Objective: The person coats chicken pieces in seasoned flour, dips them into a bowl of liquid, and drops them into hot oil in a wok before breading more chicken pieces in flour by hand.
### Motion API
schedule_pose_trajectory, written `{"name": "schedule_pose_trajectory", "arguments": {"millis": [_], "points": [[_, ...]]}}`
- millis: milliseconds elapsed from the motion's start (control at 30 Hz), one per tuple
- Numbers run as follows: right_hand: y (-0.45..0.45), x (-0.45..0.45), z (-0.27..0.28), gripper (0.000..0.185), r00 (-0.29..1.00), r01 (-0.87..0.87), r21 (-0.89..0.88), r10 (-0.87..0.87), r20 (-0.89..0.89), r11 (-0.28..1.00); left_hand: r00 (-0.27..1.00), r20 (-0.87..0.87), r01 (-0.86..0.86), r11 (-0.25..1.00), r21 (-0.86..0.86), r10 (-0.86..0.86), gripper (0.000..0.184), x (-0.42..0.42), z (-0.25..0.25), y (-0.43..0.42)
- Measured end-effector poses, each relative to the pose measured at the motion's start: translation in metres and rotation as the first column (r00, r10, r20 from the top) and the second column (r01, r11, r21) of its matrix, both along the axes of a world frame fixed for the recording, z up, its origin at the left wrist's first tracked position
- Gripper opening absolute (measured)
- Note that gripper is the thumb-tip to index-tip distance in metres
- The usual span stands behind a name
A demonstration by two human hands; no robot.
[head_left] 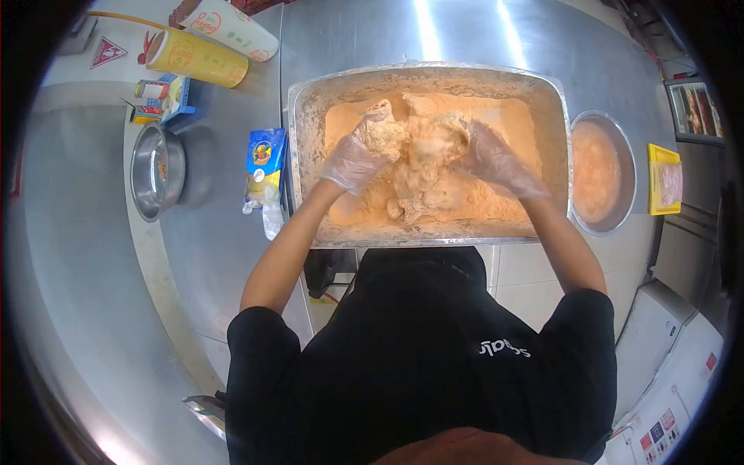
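Note:
Both hands wear clear plastic gloves and are inside a large metal tray (566,155) of orange-tinted flour (511,116). My left hand (356,161) is closed around a flour-coated chicken piece (386,138) at the tray's middle left. To the right, my right hand (496,159) curls against another coated chicken piece (443,141), which is blurred by motion. Its fingertips are partly hidden by flour and the piece. Below and between the hands, more coated pieces (418,198) lie heaped on the flour.
A metal bowl of orange-tinted contents (595,170) stands right of the tray, with a yellow-edged package (664,180) beyond it. On the left are a blue-and-yellow bag (266,159), a steel bowl (159,172), a yellow cup stack (200,59) and a white cup stack (236,29).

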State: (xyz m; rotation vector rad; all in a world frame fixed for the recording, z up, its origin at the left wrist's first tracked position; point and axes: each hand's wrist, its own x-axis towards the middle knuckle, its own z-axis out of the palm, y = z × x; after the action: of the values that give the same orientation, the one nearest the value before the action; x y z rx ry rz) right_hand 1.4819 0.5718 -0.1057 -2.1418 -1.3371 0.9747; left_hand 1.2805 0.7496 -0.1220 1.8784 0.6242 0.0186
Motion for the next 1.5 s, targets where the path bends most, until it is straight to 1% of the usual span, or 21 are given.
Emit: {"name": "schedule_pose_trajectory", "arguments": {"millis": [67,167,233,267,300,367,467,567,667,733,767,867,967,1033,1067,1167,1200,1267,1333,1367,1500], "points": [[-0.003,-0.006,0.014,0.066,0.97,-0.124,-0.017,0.125,0.208,0.992,0.996,0.041,0.08,0.993,0.084,-0.083,0.06,-0.001,0.005,0.006],[0.004,0.0,0.023,0.071,0.985,-0.054,0.12,0.073,-0.157,0.991,0.981,0.08,0.16,0.972,0.172,-0.176,0.066,-0.009,0.006,0.013],[0.007,0.014,0.024,0.073,0.927,0.066,0.073,-0.034,-0.374,0.995,0.986,-0.147,0.093,0.99,0.101,-0.078,0.074,-0.005,0.015,0.018],[0.008,0.028,0.016,0.073,0.913,0.145,0.001,-0.134,-0.385,0.989,0.959,-0.281,0.077,0.992,0.097,-0.047,0.079,-0.001,0.012,0.024],[0.009,0.042,0.008,0.075,0.89,0.226,-0.069,-0.235,-0.39,0.972,0.911,-0.412,0.068,0.993,0.093,-0.024,0.084,0.004,0.009,0.031],[0.006,0.065,-0.033,0.078,0.865,0.418,-0.214,-0.459,-0.202,0.883,0.729,-0.685,0.097,0.988,0.117,0.009,0.099,0.018,-0.027,0.054],[0.024,0.038,-0.059,0.082,0.623,0.48,-0.299,-0.56,-0.546,0.825,0.784,-0.616,-0.028,0.996,0.081,0.072,0.108,0.038,-0.061,0.048],[0.038,0.018,-0.104,0.083,0.604,0.425,-0.21,-0.448,-0.659,0.881,0.853,-0.515,-0.053,0.995,0.087,0.09,0.117,0.055,-0.089,0.023],[0.048,-0.003,-0.126,0.082,0.404,0.545,-0.224,-0.487,-0.774,0.808,0.878,-0.478,0.009,1.0,-0.022,-0.019,0.113,0.057,-0.088,0.022],[0.045,0.011,-0.124,0.083,0.679,0.375,-0.183,-0.404,-0.613,0.909,0.921,-0.391,-0.052,0.993,-0.103,0.008,0.108,0.047,-0.091,0.022],[0.041,0.012,-0.113,0.082,0.769,0.321,-0.182,-0.368,-0.522,0.929,0.94,-0.339,-0.099,0.983,-0.157,0.041,0.105,0.038,-0.086,0.017],[0.022,0.007,-0.059,0.079,0.936,0.234,-0.187,-0.273,-0.222,0.954,0.91,-0.414,-0.072,0.992,-0.1,0.024,0.088,0.021,-0.032,0.015],[-0.001,0.011,-0.014,0.072,0.947,-0.153,-0.283,0.059,-0.315,0.947,0.938,-0.335,0.085,0.996,-0.041,-0.094,0.084,-0.006,-0.026,0.024],[-0.029,0.007,-0.066,0.067,0.987,-0.141,-0.199,0.122,-0.107,0.97,0.944,-0.323,0.076,0.997,-0.008,-0.075,0.069,-0.018,-0.04,0.022],[-0.032,0.003,-0.07,0.066,0.989,-0.146,-0.148,0.146,-0.013,0.978,0.947,-0.314,0.074,0.997,0.011,-0.066,0.061,-0.023,-0.051,0.02],[-0.024,-0.025,-0.045,0.064,0.952,-0.191,0.012,0.182,0.246,0.982,0.996,0.037,-0.088,0.996,0.031,0.087,0.051,-0.017,-0.079,0.012],[-0.013,-0.026,-0.034,0.065,0.945,-0.203,-0.083,0.218,0.243,0.976,0.985,0.133,-0.114,0.993,0.014,0.111,0.047,-0.014,-0.077,0.012],[-0.011,-0.027,-0.03,0.064,1.0,0.022,0.026,-0.022,0.017,0.999,0.936,0.316,-0.153,0.988,-0.03,0.155,0.041,0.002,-0.038,0.008],[-0.009,-0.024,-0.032,0.063,0.961,0.208,0.119,-0.18,-0.211,0.971,0.908,0.368,-0.117,0.965,-0.235,0.2,0.039,0.013,-0.024,0.002],[-0.01,-0.022,-0.038,0.063,0.922,0.279,0.168,-0.215,-0.321,0.946,0.892,0.392,-0.091,0.939,-0.333,0.225,0.038,0.017,-0.021,-0.002],[-0.008,-0.031,-0.027,0.061,0.697,0.539,0.344,-0.178,-0.695,0.768,0.929,0.345,-0.019,0.949,-0.316,0.133,0.043,0.031,-0.038,-0.023]]}}
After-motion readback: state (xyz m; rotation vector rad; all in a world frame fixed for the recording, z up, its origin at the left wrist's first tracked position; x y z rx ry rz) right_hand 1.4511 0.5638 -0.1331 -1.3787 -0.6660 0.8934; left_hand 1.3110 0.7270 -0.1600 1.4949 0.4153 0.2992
